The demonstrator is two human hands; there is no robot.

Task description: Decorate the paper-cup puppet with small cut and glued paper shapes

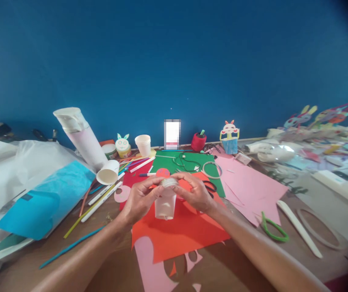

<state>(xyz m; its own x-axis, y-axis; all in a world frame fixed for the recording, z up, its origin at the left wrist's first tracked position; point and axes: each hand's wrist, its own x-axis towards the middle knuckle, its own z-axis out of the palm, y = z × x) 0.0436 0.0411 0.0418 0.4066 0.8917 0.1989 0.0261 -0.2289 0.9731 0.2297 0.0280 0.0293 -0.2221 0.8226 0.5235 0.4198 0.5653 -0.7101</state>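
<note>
My left hand (pixel 141 198) and my right hand (pixel 195 190) meet at the centre, fingers closed. Between their fingertips they pinch a small pale ring that looks like a roll of clear tape (pixel 169 183). Just below it is a white paper cup (pixel 165 207); whether the fingers also touch the cup I cannot tell. Behind the fingers shows a round orange-red paper piece (pixel 163 172) with face marks. Orange paper (pixel 182 239) lies beneath the hands. Black scissor handles (pixel 209 186) stick out beside my right hand.
Pink sheets (pixel 253 186), a green pipe cleaner (pixel 274 229) and a white strip (pixel 300 229) lie right. Pens, a tipped paper cup (pixel 108 173), a tall bottle (pixel 82 140) and blue sheets (pixel 46 202) crowd the left. A blue cup with a paper figure (pixel 230 145) stands behind.
</note>
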